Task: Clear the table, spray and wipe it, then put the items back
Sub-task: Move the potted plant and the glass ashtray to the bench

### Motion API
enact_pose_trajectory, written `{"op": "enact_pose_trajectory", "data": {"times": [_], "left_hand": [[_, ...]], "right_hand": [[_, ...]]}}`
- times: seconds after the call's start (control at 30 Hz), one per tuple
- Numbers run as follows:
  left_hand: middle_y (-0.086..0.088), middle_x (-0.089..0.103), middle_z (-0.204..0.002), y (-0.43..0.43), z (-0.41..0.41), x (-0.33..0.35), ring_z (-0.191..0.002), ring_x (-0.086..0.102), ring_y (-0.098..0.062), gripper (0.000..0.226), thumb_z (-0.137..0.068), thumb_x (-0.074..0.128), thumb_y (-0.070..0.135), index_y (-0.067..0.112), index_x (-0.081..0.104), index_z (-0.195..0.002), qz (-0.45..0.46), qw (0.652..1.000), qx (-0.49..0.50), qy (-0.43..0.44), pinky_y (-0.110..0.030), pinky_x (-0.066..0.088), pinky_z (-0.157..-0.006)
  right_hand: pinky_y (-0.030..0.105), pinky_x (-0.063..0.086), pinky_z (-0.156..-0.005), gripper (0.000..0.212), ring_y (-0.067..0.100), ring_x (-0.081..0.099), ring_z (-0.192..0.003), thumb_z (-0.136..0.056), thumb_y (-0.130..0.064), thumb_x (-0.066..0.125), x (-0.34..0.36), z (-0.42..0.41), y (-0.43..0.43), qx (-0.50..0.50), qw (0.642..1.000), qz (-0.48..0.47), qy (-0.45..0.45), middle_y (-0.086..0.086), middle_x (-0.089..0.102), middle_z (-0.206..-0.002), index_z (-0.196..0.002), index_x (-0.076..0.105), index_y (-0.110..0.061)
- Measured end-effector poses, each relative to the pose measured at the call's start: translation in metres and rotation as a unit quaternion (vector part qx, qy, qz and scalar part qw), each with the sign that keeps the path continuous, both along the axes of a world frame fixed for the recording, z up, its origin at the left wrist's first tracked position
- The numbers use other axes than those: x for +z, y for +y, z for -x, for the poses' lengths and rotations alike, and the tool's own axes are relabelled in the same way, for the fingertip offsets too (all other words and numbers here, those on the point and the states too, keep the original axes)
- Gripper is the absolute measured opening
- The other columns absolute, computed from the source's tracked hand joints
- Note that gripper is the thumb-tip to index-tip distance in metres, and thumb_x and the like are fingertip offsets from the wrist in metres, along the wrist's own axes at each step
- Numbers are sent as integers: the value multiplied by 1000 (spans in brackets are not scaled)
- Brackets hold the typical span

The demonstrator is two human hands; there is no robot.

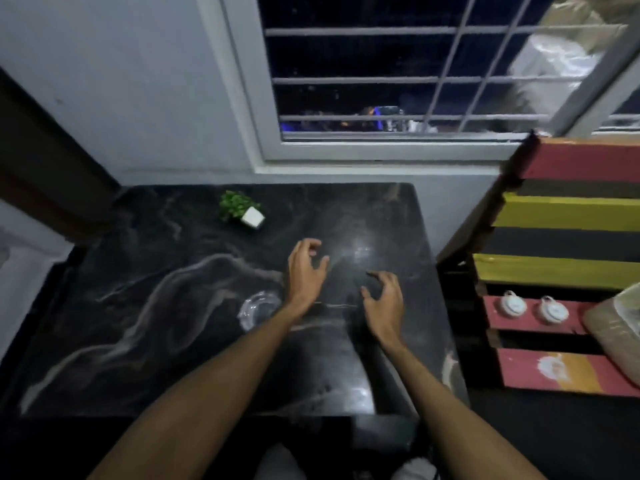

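Along the left edge, a dark brown door frame (41, 161) runs down beside a pale grey wall. Next to it stands a black marble table (138, 323) with pale swirling veins, seen from above through a head camera; the picture is dim and a little blurred. Toward the table's far edge, left of centre, sits a small green plant (238, 203) in a white square pot (253, 217). Nearer the person, a clear glass dish (258, 308) rests on the table, just beside the left forearm. Both bare arms reach forward over the table's middle. The left hand (304, 271) hovers with its fingers spread and loosely curled, holding nothing. The right hand (384, 303), near it but apart, hovers the same way, fingers curved and holding nothing. Behind the table is a white-framed window (363, 64) with grey bars and darkness outside. To the right of the table stands a slatted wooden rack (568, 213) painted red, yellow and black, with two small white round objects (512, 304) side by side on a red slat.
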State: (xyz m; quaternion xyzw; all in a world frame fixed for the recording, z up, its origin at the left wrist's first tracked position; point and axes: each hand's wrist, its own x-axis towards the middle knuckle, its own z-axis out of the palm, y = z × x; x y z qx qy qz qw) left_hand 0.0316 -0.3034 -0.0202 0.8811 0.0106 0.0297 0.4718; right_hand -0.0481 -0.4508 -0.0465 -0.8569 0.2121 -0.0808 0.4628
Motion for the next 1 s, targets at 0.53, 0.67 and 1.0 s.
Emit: {"op": "enact_pose_trajectory", "data": {"times": [0.53, 0.67, 1.0], "left_hand": [[-12, 69, -107, 193, -39, -41, -91, 65, -20, 22, -89, 71, 4, 3, 65, -110, -10, 989, 49, 136, -30, 56, -81], [-15, 71, -107, 188, -62, -52, -95, 70, -27, 24, -88, 72, 6, 1, 65, -110, 15, 980, 84, 178, -31, 55, -82], [-25, 54, -141, 149, -170, -55, -136, 45, -36, 77, -76, 85, 41, -3, 57, -132, 121, 929, 248, 247, -39, 37, -111]], "right_hand": [[28, 42, -78, 13, 30, 63, -99, -81, -9, 69, -24, -52, 178, 193, 958, 117, 175, 13, 65, -105, -94, 68, -10], [33, 44, -71, 10, 35, 68, -88, -77, -5, 64, -28, -66, 176, 173, 960, 133, 174, 17, 74, -92, -84, 71, -7], [33, 52, -72, 11, 30, 71, -79, -80, -6, 69, -21, -107, 154, 33, 987, 103, 118, 12, 77, -83, -85, 78, -9]]}}
